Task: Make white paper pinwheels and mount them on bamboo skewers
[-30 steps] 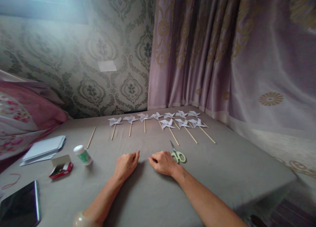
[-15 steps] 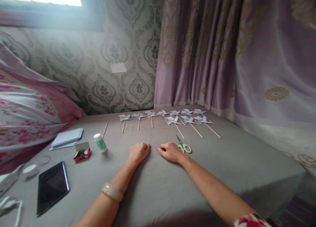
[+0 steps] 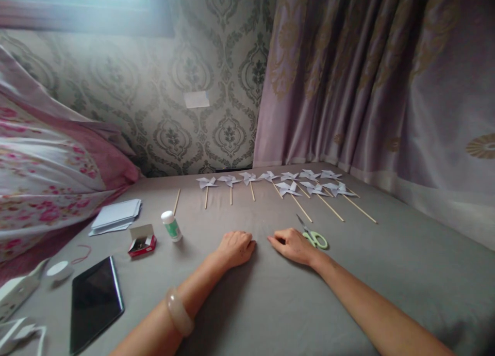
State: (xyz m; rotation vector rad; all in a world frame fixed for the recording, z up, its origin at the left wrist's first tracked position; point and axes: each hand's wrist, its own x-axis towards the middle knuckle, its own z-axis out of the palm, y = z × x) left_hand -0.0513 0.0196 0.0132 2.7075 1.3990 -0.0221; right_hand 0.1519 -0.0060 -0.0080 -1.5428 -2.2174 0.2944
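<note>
My left hand (image 3: 236,246) rests on the grey cloth with its fingers curled under, and I see nothing in it. Facing it across a small gap, my right hand (image 3: 293,244) lies with fingers bent in and thumb toward the left, also holding nothing visible. Just beside the right hand are scissors (image 3: 317,240) with pale green handles, partly covered by that hand. Beyond both hands, several white paper pinwheels (image 3: 288,189) on wooden sticks lie in two rows. A white bottle with a green label (image 3: 171,226) stands left of my left hand.
To the left are a lone stick (image 3: 177,202), stacked paper (image 3: 116,215), an open small red box (image 3: 142,245), a dark tablet (image 3: 96,302), a round white object (image 3: 59,270) and a power strip (image 3: 19,291). A curtain (image 3: 309,77) hangs at the back right.
My view has turned a little to the left, so things appear farther right in the picture. Both hands stay resting on the cloth, with little change in their pose.
</note>
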